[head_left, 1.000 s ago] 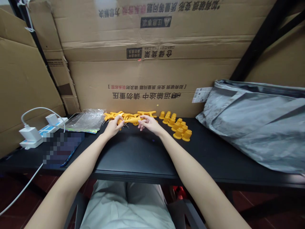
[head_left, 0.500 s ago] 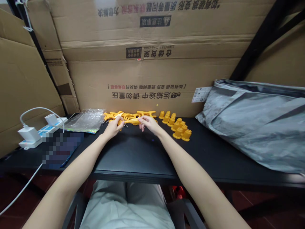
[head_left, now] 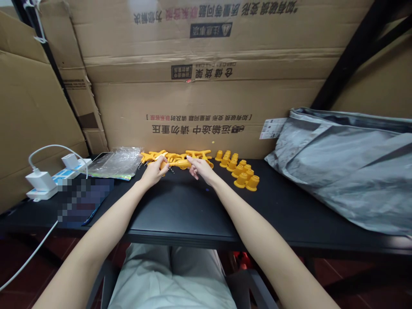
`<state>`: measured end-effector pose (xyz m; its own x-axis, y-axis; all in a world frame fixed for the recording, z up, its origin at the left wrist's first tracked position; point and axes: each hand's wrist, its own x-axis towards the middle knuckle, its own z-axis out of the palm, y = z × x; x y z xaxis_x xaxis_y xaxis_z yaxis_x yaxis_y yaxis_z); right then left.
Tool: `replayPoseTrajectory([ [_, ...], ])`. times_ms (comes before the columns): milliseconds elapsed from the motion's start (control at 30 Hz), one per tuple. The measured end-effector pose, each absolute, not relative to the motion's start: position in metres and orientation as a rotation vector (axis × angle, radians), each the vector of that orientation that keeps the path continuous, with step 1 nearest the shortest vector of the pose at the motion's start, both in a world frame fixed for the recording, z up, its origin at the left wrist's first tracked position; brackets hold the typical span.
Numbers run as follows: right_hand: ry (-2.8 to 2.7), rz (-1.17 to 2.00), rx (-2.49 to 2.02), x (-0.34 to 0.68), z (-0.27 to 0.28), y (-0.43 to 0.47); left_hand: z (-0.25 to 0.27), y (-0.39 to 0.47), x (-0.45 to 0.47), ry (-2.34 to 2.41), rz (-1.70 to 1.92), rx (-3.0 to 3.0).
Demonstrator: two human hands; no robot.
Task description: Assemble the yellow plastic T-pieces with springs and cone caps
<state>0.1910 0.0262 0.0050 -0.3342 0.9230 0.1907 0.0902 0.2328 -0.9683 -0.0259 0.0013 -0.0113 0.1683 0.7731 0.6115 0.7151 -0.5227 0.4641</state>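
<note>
My left hand is closed around the left end of a yellow plastic part, held level above the black table. At the part's wider right end, my right hand pinches it with thumb and fingertips; the other fingers curl loosely below. Just behind the hands lies a heap of yellow branched plastic pieces. Small shiny metal bits lie beside the left hand, too small to name. To the right of my right hand stand several yellow flanged cups in slanting rows.
A grey bag takes up the table's right side. At left are a clear plastic bag, a power strip with white chargers and a cable, and a dark blurred-out item. A cardboard sheet stands behind the black table.
The fingers of my right hand have loosened slightly and spread a little at the part's right end. The left hand keeps its hold; the other things lie as before.
</note>
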Motion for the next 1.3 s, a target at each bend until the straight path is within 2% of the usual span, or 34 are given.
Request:
replayPoseTrajectory([
  [367, -1.452, 1.406, -1.005, 0.19, 0.003, 0.029, -0.015, 0.003, -0.027, 1.537, 1.222, 2.413],
  [1100, -1.331, 1.353, -1.04, 0.189, 0.005, 0.032, -0.015, 0.012, -0.031, 1.542, 1.073, 2.425],
  [1300, -1.026, 1.288, -0.859, 0.213, 0.006, 0.05, -0.021, 0.018, -0.056, 1.649, 1.106, 2.336],
])
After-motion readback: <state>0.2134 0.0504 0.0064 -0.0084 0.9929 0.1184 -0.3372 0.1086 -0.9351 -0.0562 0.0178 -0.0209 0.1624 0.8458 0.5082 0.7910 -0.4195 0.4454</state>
